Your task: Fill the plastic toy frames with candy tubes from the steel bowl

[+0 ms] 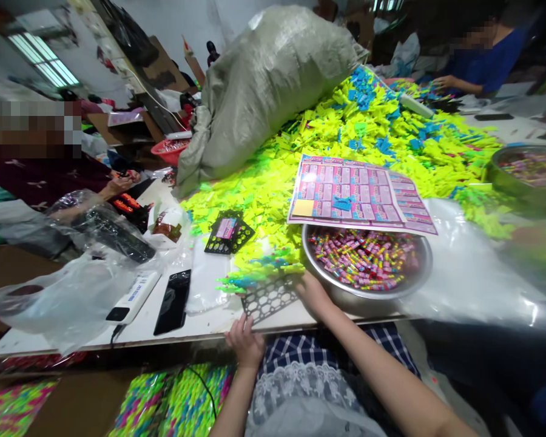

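Note:
A dark perforated plate with rows of round holes lies tilted at the table's front edge. My left hand has its fingers closed at the plate's near left corner. At the right end, my right hand grips it, its fingertips partly hidden and slightly blurred. Just beyond the plate are yellow-green and blue plastic pieces, smeared by motion. Right of my right hand stands a metal bowl of small wrapped candy rolls. Printed label sheets rest over its far rim, with a small blue piece on top.
A big heap of yellow-green pieces spreads behind, below a bulging grey sack. Black perforated plates, a phone, a white power bank and plastic bags lie left. People work at far left and far right.

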Demonstrator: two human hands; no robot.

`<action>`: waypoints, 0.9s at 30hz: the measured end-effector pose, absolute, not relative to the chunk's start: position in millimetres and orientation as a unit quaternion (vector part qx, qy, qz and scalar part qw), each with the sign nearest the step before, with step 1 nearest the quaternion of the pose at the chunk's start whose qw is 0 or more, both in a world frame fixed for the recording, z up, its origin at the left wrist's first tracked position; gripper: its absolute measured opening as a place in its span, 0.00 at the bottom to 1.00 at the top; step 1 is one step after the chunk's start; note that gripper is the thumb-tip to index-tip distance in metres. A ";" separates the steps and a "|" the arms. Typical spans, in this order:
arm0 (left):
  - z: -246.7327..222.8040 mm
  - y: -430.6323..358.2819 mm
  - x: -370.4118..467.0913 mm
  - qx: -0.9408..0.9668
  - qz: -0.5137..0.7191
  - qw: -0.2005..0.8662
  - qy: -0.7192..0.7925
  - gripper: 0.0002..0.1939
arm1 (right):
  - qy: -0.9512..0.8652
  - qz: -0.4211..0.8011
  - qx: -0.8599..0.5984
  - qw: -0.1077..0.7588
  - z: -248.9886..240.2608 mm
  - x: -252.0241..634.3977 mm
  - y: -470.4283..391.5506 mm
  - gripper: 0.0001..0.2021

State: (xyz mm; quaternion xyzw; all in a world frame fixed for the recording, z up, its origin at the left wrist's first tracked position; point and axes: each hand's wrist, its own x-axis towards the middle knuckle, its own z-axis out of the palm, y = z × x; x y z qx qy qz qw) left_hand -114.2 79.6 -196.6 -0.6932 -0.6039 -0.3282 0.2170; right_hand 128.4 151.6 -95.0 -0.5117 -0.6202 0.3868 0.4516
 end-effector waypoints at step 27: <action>-183.5 84.2 -114.4 -0.695 -0.335 0.299 -0.561 0.18 | -0.636 0.363 -0.498 0.465 -83.3 124.8 149.9 0.16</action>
